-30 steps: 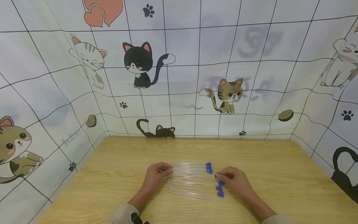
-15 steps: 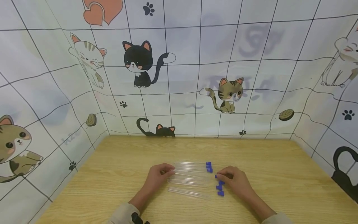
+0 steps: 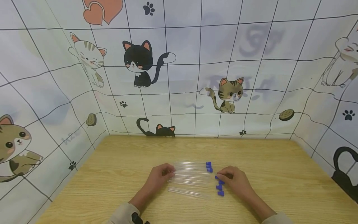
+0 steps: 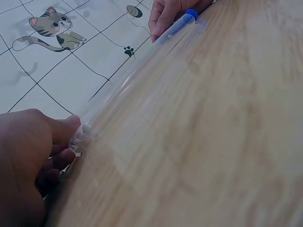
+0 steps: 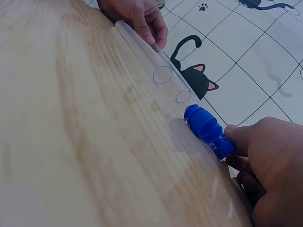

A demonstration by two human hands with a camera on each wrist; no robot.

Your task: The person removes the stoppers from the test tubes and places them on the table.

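My left hand [image 3: 160,178] pinches the rounded end of a clear test tube [image 4: 124,87] between thumb and finger, which the left wrist view shows close up. Across from it, my right hand [image 3: 236,180] holds a small blue stopper [image 3: 216,177] at its fingertips, mostly hidden by the fingers in the head view. In the right wrist view the thumb and fingers are at a row of blue stoppers [image 5: 202,122]. Several loose stoppers [image 3: 219,187] lie beside the right hand. Nearest me lies another clear test tube [image 3: 188,193], slightly slanted.
Several test tubes lie side by side on the wooden table [image 3: 134,152]; those at the back have blue stoppers [image 3: 209,167] at their right ends. A cat-patterned cloth [image 3: 181,102] hangs behind the table and along both sides.
My left hand has shifted slightly right and toward me, and the tube in it has come nearer the right hand. The right hand stays almost still.
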